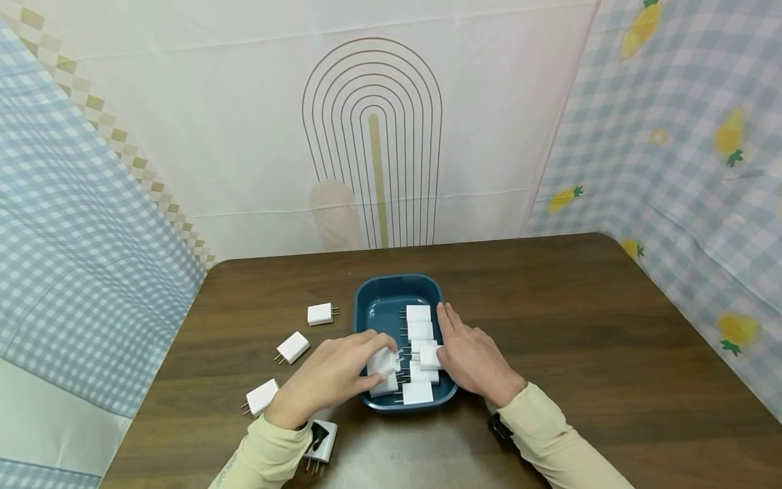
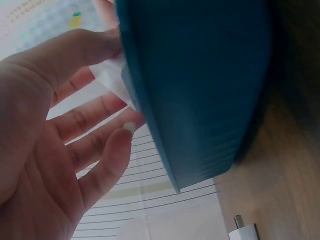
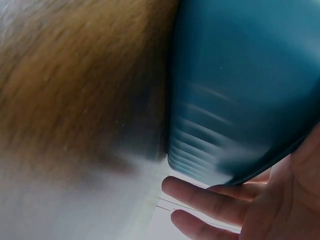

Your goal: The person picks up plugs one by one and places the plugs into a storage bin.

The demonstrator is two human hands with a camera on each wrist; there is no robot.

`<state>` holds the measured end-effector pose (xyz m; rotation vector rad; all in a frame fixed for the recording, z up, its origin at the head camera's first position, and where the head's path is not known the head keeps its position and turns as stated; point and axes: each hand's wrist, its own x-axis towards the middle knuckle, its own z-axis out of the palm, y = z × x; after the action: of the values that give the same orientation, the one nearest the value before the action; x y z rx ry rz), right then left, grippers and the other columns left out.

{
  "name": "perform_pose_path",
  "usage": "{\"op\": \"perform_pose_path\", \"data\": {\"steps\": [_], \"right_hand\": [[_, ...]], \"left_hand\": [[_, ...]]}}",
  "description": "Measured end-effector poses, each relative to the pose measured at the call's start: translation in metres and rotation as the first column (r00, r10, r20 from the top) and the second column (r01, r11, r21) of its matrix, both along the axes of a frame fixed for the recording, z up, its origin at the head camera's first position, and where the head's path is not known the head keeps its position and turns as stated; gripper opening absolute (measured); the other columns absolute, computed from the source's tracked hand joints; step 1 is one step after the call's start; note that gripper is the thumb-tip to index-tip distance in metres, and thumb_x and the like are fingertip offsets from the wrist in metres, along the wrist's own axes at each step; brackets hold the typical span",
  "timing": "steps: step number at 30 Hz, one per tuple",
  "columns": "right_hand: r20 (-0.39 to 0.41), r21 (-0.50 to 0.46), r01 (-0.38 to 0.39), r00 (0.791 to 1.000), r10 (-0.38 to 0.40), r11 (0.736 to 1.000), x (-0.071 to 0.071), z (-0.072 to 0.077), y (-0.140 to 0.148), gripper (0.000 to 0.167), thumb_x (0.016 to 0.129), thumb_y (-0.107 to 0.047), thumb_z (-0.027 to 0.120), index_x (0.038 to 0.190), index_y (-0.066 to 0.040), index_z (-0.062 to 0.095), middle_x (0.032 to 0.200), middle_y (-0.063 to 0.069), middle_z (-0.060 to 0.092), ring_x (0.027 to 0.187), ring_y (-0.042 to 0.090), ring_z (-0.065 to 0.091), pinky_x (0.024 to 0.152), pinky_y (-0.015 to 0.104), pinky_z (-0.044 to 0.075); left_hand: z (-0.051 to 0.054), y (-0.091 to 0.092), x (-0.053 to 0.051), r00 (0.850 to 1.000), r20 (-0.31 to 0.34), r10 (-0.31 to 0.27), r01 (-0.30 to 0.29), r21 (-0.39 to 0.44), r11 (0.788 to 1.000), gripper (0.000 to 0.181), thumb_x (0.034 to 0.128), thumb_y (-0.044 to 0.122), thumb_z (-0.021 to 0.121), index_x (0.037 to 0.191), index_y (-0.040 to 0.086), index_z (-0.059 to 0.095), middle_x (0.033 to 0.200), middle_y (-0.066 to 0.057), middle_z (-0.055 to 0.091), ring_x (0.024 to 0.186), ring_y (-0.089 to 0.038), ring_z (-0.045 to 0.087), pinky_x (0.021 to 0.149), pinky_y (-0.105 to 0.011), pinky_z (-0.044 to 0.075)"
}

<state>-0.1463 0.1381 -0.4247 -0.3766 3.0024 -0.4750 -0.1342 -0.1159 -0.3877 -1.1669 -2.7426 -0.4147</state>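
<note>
A blue plastic bin (image 1: 397,280) holds several white charger plugs (image 1: 418,392), most in a column along its right side with prongs pointing left. My left hand (image 1: 332,370) reaches over the bin's left rim and pinches a white charger plug (image 1: 380,363) between thumb and fingers. Under that one lies another charger at the bin's left side. On the right rim rests my right hand (image 1: 476,356), its fingers stretched forward along the outside. Its thumb side is close to a charger (image 1: 431,357) lying atop the column; contact there cannot be made out.
Left of the bin, loose charger plugs lie on the brown wooden table (image 1: 550,305): one upper (image 1: 320,314), one middle (image 1: 292,347), one lower (image 1: 262,396). Another charger (image 1: 324,441) lies by the left wrist, partly covered. Patterned cloth hangs behind and at both sides.
</note>
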Motion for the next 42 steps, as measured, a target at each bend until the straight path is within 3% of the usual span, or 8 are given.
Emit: {"op": "perform_pose_path", "data": {"steps": [15,29,42], "right_hand": [[-0.006,0.004,0.000,1.000,0.000,1.000,0.001,0.000,0.001,0.072,0.100,-0.021,0.054,0.160,0.002,0.021,0.165,0.023,0.027,0.142,0.038,0.048,0.110,0.061,0.040],[-0.010,0.017,0.001,1.000,-0.001,1.000,0.000,-0.001,0.000,0.071,0.100,-0.021,0.054,0.160,0.001,0.021,0.165,0.022,0.027,0.141,0.038,0.049,0.110,0.060,0.041],[-0.023,0.026,0.000,1.000,0.001,1.000,0.001,-0.002,0.000,0.072,0.099,-0.021,0.054,0.160,0.001,0.022,0.164,0.023,0.030,0.133,0.037,0.056,0.103,0.056,0.048]], "left_hand": [[-0.009,0.001,-0.005,0.997,-0.038,0.061,-0.063,-0.053,0.997,0.037,0.0856,0.032,0.082,0.117,0.028,0.063,0.098,0.008,0.069,0.075,-0.009,0.064,0.061,-0.029,0.050],[-0.022,0.003,-0.012,0.994,-0.010,0.110,-0.111,-0.111,0.988,0.036,0.0867,0.030,0.081,0.119,0.028,0.066,0.103,0.005,0.071,0.083,-0.012,0.067,0.067,-0.032,0.053],[-0.023,0.008,-0.009,0.987,-0.058,0.148,-0.154,-0.135,0.979,0.034,0.0845,0.029,0.082,0.117,0.028,0.072,0.098,0.005,0.068,0.083,-0.013,0.067,0.060,-0.032,0.051]]}}
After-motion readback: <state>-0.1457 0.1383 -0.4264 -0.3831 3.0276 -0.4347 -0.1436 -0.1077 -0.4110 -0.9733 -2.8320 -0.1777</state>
